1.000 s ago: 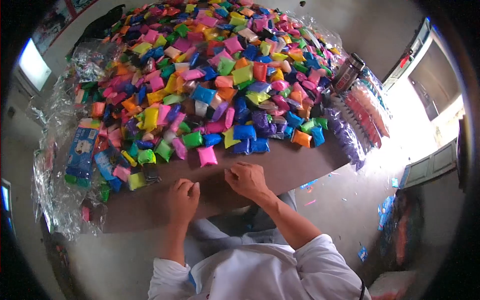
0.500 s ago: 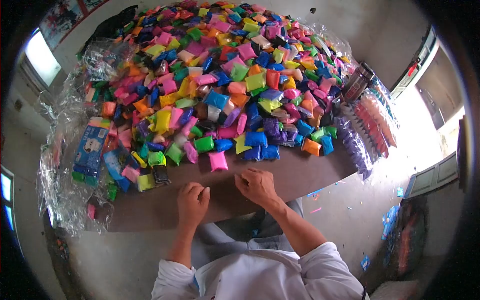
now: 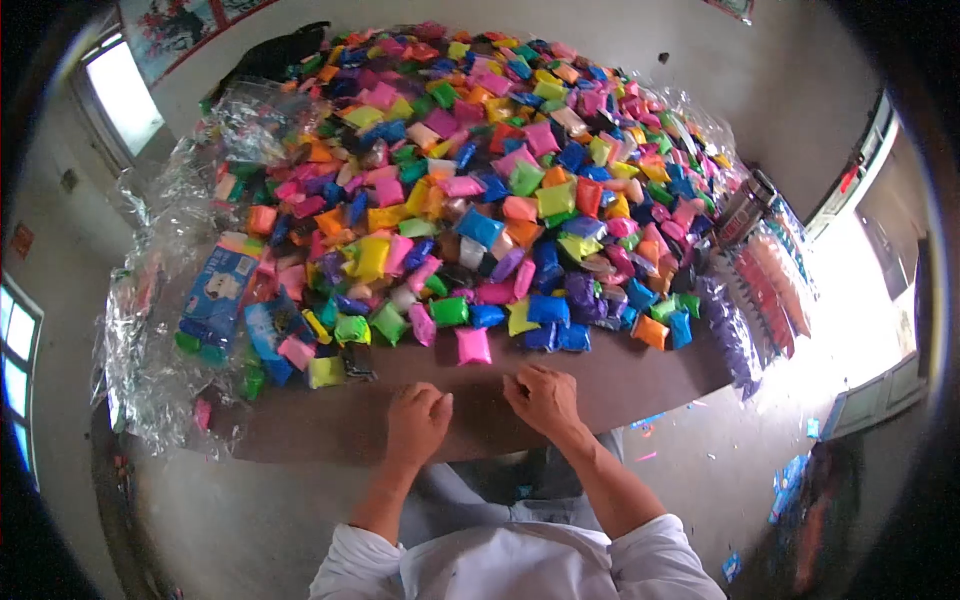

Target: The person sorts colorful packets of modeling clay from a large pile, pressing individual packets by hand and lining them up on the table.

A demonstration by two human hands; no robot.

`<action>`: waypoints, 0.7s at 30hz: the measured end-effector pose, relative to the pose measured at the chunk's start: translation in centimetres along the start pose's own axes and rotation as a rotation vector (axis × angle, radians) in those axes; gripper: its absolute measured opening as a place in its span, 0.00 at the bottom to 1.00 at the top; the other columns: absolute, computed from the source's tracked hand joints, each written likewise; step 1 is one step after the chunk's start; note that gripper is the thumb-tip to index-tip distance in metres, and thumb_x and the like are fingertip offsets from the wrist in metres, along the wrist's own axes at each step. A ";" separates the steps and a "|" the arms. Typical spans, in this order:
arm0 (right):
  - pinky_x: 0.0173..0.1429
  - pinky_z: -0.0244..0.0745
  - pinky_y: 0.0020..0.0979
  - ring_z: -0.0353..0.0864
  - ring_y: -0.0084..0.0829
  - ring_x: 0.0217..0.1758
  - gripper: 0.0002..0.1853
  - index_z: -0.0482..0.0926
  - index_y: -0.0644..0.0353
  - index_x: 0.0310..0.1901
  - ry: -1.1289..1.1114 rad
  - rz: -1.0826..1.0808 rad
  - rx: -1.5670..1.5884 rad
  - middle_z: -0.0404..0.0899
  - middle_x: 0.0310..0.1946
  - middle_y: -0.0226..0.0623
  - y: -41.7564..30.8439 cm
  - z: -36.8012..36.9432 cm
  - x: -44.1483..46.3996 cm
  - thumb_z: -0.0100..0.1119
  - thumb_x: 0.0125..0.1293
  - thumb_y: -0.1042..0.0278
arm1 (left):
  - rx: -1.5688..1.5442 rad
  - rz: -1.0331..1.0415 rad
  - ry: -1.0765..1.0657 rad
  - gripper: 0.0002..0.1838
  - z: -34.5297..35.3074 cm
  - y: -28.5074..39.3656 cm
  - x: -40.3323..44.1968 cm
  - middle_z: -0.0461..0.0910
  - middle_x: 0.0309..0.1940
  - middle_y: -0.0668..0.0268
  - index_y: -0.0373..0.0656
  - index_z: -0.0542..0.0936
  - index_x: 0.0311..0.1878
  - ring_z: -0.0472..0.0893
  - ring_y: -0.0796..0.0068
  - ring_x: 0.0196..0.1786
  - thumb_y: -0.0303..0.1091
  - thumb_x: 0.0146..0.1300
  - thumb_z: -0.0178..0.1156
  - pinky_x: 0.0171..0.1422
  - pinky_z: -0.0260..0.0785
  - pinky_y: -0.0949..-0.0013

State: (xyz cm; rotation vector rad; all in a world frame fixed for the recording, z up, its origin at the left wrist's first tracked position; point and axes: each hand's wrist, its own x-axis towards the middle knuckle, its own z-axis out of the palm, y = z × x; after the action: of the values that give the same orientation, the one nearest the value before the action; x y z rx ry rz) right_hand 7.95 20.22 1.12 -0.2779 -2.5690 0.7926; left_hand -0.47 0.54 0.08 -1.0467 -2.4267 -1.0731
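Note:
My left hand (image 3: 418, 424) rests at the front edge of the brown table (image 3: 620, 385), its fingers curled in. Just right of it, my right hand (image 3: 542, 398) lies on the tabletop, also with curled fingers. Whether either hand holds something small cannot be made out. Between and beyond the hands lies a pink packet (image 3: 473, 346), touched by neither. Behind it spreads a big heap of small coloured packets, among them a green packet (image 3: 450, 312) and a blue packet (image 3: 548, 309).
Crumpled clear plastic (image 3: 150, 350) and a blue printed pack (image 3: 219, 288) lie at the left. A dark flask (image 3: 745, 208) stands at the right, beside a bag of purple packets (image 3: 728, 335). Scraps (image 3: 790, 487) litter the floor.
The camera view has shifted, so the table and heap appear lower and farther right. Both hands stay curled near the table edge, with little change in their pose.

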 end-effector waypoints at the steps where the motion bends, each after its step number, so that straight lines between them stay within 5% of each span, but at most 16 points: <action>1: 0.32 0.72 0.44 0.78 0.48 0.29 0.09 0.75 0.57 0.28 0.012 0.008 -0.008 0.76 0.23 0.42 -0.2 -0.1 0.1 0.56 0.57 0.61 | -0.025 -0.007 -0.010 0.08 0.1 -0.1 -0.1 0.76 0.30 0.59 0.39 0.76 0.26 0.76 0.54 0.34 0.33 0.55 0.61 0.39 0.68 0.56; 11: 0.26 0.68 0.43 0.75 0.46 0.23 0.15 0.70 0.60 0.16 0.117 -0.036 -0.019 0.73 0.18 0.43 -0.6 0.0 0.2 0.62 0.53 0.63 | -0.043 0.027 0.013 0.07 -0.3 0.0 0.2 0.76 0.28 0.59 0.40 0.76 0.26 0.76 0.55 0.33 0.32 0.55 0.61 0.38 0.69 0.56; 21: 0.27 0.70 0.42 0.76 0.44 0.23 0.13 0.73 0.59 0.18 0.082 -0.047 -0.042 0.74 0.19 0.41 0.0 0.2 0.0 0.60 0.55 0.63 | -0.064 -0.017 0.003 0.08 0.0 0.0 0.0 0.76 0.29 0.58 0.39 0.76 0.26 0.76 0.54 0.34 0.32 0.54 0.62 0.39 0.69 0.56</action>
State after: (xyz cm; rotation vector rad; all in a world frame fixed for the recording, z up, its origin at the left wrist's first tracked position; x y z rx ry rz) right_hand 7.89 20.14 0.98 -0.2566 -2.5079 0.6967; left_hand -0.48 0.51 0.07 -1.0449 -2.4174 -1.1647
